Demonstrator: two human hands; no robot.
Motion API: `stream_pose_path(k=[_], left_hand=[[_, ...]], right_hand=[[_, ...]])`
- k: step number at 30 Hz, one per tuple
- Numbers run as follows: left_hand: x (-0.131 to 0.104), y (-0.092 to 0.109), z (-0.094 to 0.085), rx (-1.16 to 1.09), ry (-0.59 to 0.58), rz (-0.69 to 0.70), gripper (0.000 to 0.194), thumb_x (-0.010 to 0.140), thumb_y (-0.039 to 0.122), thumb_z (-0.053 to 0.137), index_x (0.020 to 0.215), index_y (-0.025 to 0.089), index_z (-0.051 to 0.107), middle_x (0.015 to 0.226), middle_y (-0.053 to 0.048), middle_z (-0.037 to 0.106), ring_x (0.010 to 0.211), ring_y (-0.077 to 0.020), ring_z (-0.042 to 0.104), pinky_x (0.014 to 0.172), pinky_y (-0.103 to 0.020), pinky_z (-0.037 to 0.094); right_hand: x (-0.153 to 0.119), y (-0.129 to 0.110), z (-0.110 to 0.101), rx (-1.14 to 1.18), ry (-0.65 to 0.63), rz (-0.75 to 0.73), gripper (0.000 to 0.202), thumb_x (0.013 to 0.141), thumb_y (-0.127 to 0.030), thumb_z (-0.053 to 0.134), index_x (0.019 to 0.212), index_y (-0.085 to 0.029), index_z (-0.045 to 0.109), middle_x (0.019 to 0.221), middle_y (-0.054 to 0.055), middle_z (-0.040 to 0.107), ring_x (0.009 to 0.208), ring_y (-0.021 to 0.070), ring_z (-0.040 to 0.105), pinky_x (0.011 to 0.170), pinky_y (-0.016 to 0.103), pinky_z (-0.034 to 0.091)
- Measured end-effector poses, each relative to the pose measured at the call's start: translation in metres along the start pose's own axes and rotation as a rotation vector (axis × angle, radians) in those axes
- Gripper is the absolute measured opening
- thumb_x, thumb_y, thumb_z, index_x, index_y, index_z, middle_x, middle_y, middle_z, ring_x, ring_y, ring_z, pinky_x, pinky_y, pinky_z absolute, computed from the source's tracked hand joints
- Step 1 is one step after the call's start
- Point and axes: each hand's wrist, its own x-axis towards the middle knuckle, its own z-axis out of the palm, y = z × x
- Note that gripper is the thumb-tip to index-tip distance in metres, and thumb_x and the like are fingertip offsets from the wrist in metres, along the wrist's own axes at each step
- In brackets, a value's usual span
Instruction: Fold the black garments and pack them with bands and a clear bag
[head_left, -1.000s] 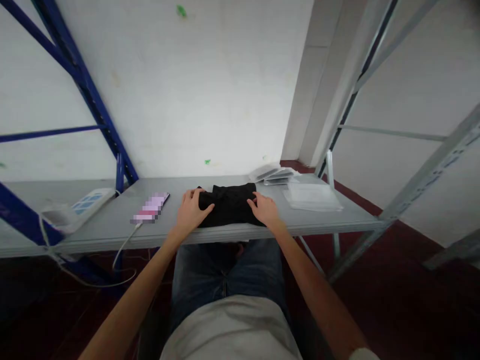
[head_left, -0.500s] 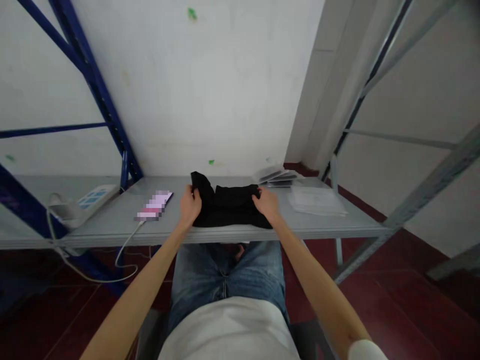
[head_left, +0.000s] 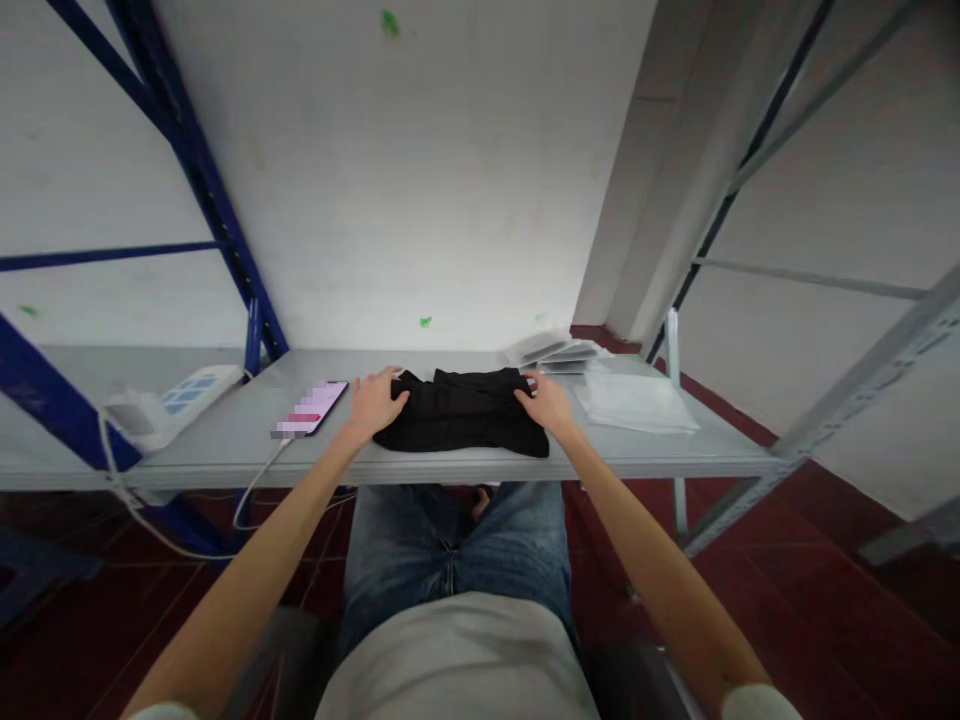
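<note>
A black cloth [head_left: 465, 412] lies folded into a wide, low bundle near the front edge of the grey shelf top [head_left: 420, 468]. At its left end, my left hand [head_left: 375, 402] grips the upper corner, with the thumb on top of the fabric. My right hand [head_left: 546, 402] pinches the upper right corner between thumb and fingers. The fingertips of both hands are partly hidden by the cloth's edge.
A phone [head_left: 319, 408] on a white cable lies left of the cloth, and a white power strip [head_left: 184, 400] is further left. Clear plastic packets [head_left: 637, 402] and a stack of grey-white packets [head_left: 559, 352] are on the right. Blue posts [head_left: 217, 210] stand at the left.
The raised left part of the cloth has come down and now lies flatter. My left hand has moved slightly left and its fingers have shifted over the corner. My right hand has moved slightly right.
</note>
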Motion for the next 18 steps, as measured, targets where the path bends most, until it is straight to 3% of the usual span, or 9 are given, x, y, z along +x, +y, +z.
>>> stream_pose_path(k=[4,9,12,15,18], left_hand=[[0.007,0.003,-0.011,0.031,-0.019,0.076,0.028,0.089,0.027,0.06,0.112,0.024,0.074,0.119,-0.01,0.077,0.126,-0.0372,0.063,0.122,-0.07,0.024],[-0.008,-0.008,-0.039,-0.188,0.036,0.175,0.021,0.085,0.026,0.054,0.096,0.025,0.072,0.109,-0.003,0.078,0.112,-0.0273,0.07,0.128,-0.063,0.017],[-0.031,-0.021,-0.057,-0.31,-0.096,0.317,0.018,0.086,0.031,0.054,0.094,0.025,0.069,0.104,0.001,0.078,0.102,-0.0214,0.072,0.13,-0.056,0.019],[-0.054,-0.03,-0.068,-0.26,-0.259,0.443,0.017,0.087,0.032,0.054,0.093,0.027,0.07,0.1,0.004,0.079,0.098,-0.0196,0.072,0.13,-0.051,0.023],[-0.061,-0.03,-0.068,-0.205,-0.294,0.465,0.022,0.091,0.03,0.049,0.095,0.028,0.07,0.099,0.004,0.078,0.094,-0.0193,0.072,0.125,-0.047,0.033]], right_hand=[[0.001,0.004,-0.004,0.099,0.032,-0.076,0.024,0.09,-0.025,0.069,0.114,-0.022,0.072,0.108,0.007,0.076,0.091,0.022,0.072,0.09,0.036,0.055],[-0.011,0.01,-0.026,0.4,0.025,-0.206,0.015,0.085,-0.022,0.068,0.1,-0.022,0.07,0.106,0.004,0.077,0.099,0.0226,0.073,0.096,0.039,0.055],[-0.035,0.02,-0.044,0.463,-0.11,-0.321,0.013,0.085,-0.023,0.066,0.097,-0.023,0.071,0.106,0.003,0.078,0.104,0.0234,0.072,0.101,0.042,0.053],[-0.061,0.029,-0.06,0.389,-0.297,-0.433,0.022,0.082,-0.014,0.06,0.095,-0.024,0.075,0.111,0.003,0.078,0.108,0.0227,0.072,0.105,0.04,0.052],[-0.074,0.03,-0.068,0.274,-0.412,-0.469,0.034,0.076,-0.004,0.056,0.092,-0.025,0.078,0.117,0.003,0.078,0.112,0.0232,0.071,0.107,0.04,0.051]])
